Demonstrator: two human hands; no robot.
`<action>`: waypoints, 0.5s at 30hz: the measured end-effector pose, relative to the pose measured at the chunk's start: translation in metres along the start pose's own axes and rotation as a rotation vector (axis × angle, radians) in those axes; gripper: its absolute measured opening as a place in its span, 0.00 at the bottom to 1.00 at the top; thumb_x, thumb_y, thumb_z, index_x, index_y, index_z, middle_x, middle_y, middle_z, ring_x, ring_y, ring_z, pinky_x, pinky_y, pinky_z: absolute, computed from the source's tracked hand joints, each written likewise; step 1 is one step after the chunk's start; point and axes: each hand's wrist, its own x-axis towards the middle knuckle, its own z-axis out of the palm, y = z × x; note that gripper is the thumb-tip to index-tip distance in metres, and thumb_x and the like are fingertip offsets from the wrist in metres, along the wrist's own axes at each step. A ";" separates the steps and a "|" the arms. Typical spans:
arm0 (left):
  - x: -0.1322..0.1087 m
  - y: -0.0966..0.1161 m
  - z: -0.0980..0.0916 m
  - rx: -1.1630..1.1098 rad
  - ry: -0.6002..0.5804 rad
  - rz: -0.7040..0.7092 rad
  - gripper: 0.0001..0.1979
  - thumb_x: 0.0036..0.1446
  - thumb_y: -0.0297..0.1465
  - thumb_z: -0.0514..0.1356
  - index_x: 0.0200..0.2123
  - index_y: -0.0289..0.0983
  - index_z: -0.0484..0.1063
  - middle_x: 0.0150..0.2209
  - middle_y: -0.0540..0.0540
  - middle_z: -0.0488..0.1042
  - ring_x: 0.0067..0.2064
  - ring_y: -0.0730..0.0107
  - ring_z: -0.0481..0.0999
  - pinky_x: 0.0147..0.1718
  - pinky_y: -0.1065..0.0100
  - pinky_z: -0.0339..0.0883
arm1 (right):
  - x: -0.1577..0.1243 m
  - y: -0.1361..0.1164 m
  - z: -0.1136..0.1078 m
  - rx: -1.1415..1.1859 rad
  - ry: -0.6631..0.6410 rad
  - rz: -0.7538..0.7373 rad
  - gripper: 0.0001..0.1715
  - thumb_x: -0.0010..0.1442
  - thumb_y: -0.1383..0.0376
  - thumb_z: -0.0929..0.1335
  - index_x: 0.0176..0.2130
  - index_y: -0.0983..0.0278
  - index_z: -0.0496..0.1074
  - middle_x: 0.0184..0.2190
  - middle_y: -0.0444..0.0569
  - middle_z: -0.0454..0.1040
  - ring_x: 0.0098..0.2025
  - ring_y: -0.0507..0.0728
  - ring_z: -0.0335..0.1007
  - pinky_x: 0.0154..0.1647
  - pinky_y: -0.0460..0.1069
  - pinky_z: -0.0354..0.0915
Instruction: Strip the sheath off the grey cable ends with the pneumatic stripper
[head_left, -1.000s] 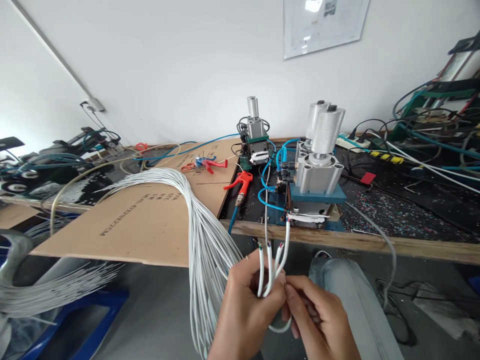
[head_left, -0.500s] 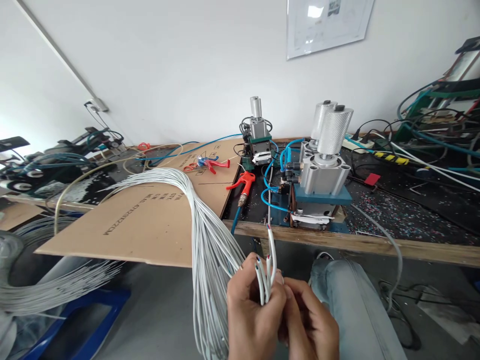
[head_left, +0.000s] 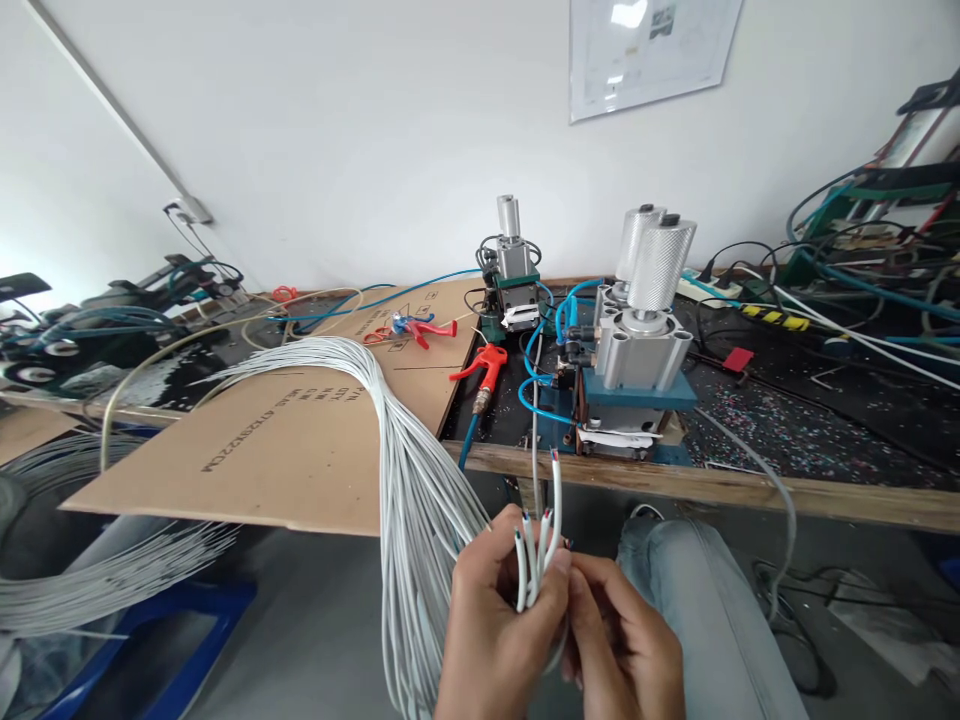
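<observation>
in the head view, the fingers of my left hand (head_left: 499, 605) are closed around several white cables (head_left: 522, 575), their coloured-core ends pointing up, in front of the front edge of the surface (head_left: 847, 430). my right hand (head_left: 622, 635) has its fingers bent together beside my left thumb; i cannot tell what they pinch. a cable bundle (head_left: 416, 500) lies on the cardboard sheet (head_left: 300, 450), drooping over its front edge near the right corner.

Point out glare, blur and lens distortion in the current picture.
Head view throughout: white glare spots the wall sheet; the wall washes out at far left; edges look stretched, as at the far-right machine; the lower-left cables look soft, the held cables clearer.
</observation>
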 end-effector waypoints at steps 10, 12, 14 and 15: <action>0.006 0.004 -0.003 0.036 -0.083 -0.021 0.14 0.56 0.38 0.66 0.26 0.36 0.68 0.22 0.54 0.63 0.21 0.77 0.65 0.19 0.76 0.60 | 0.004 -0.001 -0.005 0.005 -0.030 -0.008 0.26 0.63 0.44 0.70 0.33 0.64 0.79 0.16 0.39 0.60 0.17 0.46 0.56 0.18 0.39 0.55; 0.007 0.005 -0.001 0.039 -0.086 -0.020 0.14 0.56 0.38 0.66 0.26 0.35 0.69 0.22 0.54 0.64 0.21 0.77 0.65 0.19 0.77 0.61 | 0.007 0.000 -0.008 -0.011 -0.050 -0.042 0.24 0.65 0.46 0.70 0.33 0.63 0.78 0.16 0.39 0.60 0.17 0.46 0.56 0.18 0.40 0.56; 0.007 0.005 0.000 0.040 -0.092 -0.021 0.13 0.55 0.37 0.67 0.27 0.35 0.69 0.22 0.54 0.64 0.22 0.77 0.65 0.20 0.77 0.61 | 0.009 0.001 -0.009 -0.022 -0.055 -0.085 0.22 0.66 0.48 0.69 0.33 0.63 0.78 0.16 0.39 0.61 0.18 0.47 0.56 0.19 0.41 0.56; 0.008 0.004 0.000 0.041 -0.098 -0.020 0.13 0.55 0.36 0.67 0.27 0.36 0.69 0.21 0.54 0.65 0.22 0.77 0.65 0.20 0.76 0.61 | 0.009 0.001 -0.010 -0.022 -0.055 -0.104 0.22 0.66 0.49 0.69 0.33 0.63 0.78 0.16 0.39 0.61 0.18 0.47 0.56 0.19 0.40 0.56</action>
